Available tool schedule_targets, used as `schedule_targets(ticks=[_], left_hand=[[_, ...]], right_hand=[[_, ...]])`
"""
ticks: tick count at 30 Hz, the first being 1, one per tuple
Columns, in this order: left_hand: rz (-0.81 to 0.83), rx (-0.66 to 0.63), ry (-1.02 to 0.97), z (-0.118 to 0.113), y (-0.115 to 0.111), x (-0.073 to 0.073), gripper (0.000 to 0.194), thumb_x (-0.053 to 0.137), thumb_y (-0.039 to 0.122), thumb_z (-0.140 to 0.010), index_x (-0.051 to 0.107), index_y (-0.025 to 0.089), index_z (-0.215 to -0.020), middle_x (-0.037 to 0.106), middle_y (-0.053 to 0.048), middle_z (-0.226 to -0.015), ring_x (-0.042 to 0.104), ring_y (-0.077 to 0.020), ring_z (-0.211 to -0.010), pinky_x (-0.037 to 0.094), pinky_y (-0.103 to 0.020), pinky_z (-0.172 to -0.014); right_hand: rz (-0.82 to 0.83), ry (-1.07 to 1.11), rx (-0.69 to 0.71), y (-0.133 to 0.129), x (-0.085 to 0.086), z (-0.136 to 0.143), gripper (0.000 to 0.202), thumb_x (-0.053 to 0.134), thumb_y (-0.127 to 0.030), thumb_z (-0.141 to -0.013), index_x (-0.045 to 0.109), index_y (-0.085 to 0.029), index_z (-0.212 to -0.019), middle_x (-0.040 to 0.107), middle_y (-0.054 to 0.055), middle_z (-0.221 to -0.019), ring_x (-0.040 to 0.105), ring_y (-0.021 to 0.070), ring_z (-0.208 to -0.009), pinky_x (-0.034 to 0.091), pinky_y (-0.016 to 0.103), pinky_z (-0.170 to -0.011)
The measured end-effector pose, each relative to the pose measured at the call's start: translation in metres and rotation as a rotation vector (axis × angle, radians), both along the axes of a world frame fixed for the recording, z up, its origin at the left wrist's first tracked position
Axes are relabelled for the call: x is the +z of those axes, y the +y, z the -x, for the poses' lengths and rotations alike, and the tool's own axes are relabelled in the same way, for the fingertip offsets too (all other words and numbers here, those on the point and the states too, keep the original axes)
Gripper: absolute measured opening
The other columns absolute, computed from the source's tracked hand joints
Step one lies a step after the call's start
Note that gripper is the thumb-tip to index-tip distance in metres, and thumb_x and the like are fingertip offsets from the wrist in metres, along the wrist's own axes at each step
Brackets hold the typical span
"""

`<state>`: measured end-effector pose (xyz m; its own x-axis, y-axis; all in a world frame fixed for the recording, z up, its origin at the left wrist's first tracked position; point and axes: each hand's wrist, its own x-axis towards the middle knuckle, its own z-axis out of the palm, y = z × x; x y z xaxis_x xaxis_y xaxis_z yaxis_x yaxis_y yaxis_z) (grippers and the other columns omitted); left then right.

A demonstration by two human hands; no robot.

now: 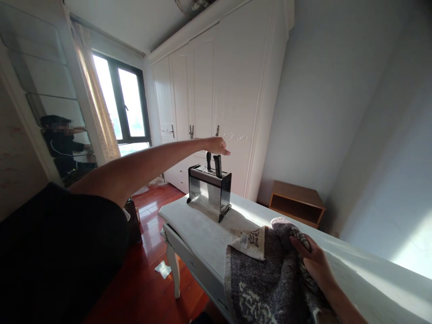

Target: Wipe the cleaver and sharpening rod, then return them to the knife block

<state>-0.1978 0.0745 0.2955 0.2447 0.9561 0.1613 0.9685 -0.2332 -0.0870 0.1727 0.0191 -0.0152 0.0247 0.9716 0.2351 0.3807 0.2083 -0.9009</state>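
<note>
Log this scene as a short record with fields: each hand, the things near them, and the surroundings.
left hand: stretched out, just above two black knife handles; contact unclear
knife block: upright on the white table, near its far end
right hand: gripping a grey patterned towel at the table's near edge
surroundings: white wardrobe, window, wooden bedside stand, red wood floor

bare tabletop (202,234) between knife block (209,191) and towel (266,279), open air above
</note>
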Motion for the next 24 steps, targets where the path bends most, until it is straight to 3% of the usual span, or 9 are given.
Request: schedule_targets(ticks=[3,5,7,11,13,19,24], left_hand=[[-0.198,-0.030,0.021,0.013,-0.004,0.002,0.034,0.049,0.037,-0.082,0.069,0.015,-0.099,0.065,-0.011,-0.110,0.055,-0.0258,-0.107,0.038,-0.037,-0.096],[-0.261,-0.035,0.011,0.022,-0.004,0.000,0.035,0.052,0.037,-0.080,0.068,0.015,-0.103,0.063,-0.012,-0.115,0.051,-0.0289,-0.116,0.032,-0.040,-0.103],[-0.252,-0.021,-0.070,0.030,-0.003,-0.005,0.042,0.063,0.041,-0.071,0.068,0.015,-0.104,0.062,-0.014,-0.117,0.048,-0.0326,-0.120,0.031,-0.041,-0.104],[-0.157,0.036,-0.307,0.047,0.004,-0.020,0.074,0.081,0.038,-0.048,0.062,0.012,-0.114,0.062,-0.016,-0.116,0.054,-0.0346,-0.112,0.041,-0.036,-0.094],[-0.150,0.045,-0.392,0.054,0.007,-0.028,0.081,0.083,0.037,-0.046,0.058,0.011,-0.118,0.064,-0.015,-0.113,0.057,-0.0322,-0.107,0.044,-0.034,-0.088],[-0.207,0.074,-0.669,0.062,0.010,-0.064,0.076,0.080,0.026,-0.059,0.046,0.010,-0.124,0.058,-0.020,-0.119,0.063,-0.0220,-0.083,0.050,-0.031,-0.067],[-0.287,0.068,-0.834,0.060,0.012,-0.102,0.058,0.079,0.019,-0.060,0.048,0.012,-0.109,0.064,-0.011,-0.100,0.062,-0.0189,-0.085,0.051,-0.030,-0.072]], right_hand=[[0.008,0.005,-0.001,0.000,0.001,0.000,0.058,0.060,-0.069,-0.060,0.062,-0.017,-0.083,0.063,0.004,-0.073,0.059,0.0263,-0.076,0.045,0.033,-0.069],[-0.003,0.013,-0.003,-0.001,0.001,0.001,0.057,0.061,-0.068,-0.060,0.063,-0.016,-0.084,0.064,0.004,-0.075,0.059,0.0265,-0.078,0.045,0.033,-0.069],[-0.015,0.022,-0.003,-0.002,0.001,0.001,0.056,0.061,-0.068,-0.061,0.063,-0.017,-0.084,0.065,0.004,-0.076,0.059,0.0264,-0.078,0.046,0.032,-0.069],[-0.026,0.030,-0.008,-0.003,0.002,0.000,0.053,0.063,-0.067,-0.060,0.063,-0.017,-0.081,0.063,0.003,-0.070,0.059,0.0251,-0.073,0.046,0.031,-0.065],[-0.023,0.034,-0.007,-0.004,0.003,0.000,0.053,0.064,-0.066,-0.060,0.064,-0.017,-0.081,0.064,0.002,-0.071,0.059,0.0251,-0.074,0.046,0.031,-0.066],[0.024,0.063,-0.028,-0.003,0.003,0.001,0.055,0.065,-0.066,-0.057,0.063,-0.016,-0.080,0.062,0.003,-0.070,0.057,0.0242,-0.073,0.045,0.031,-0.064],[-0.006,0.007,-0.047,-0.003,0.002,0.000,0.052,0.062,-0.067,-0.059,0.060,-0.017,-0.075,0.059,0.002,-0.065,0.055,0.0223,-0.068,0.044,0.030,-0.062]])
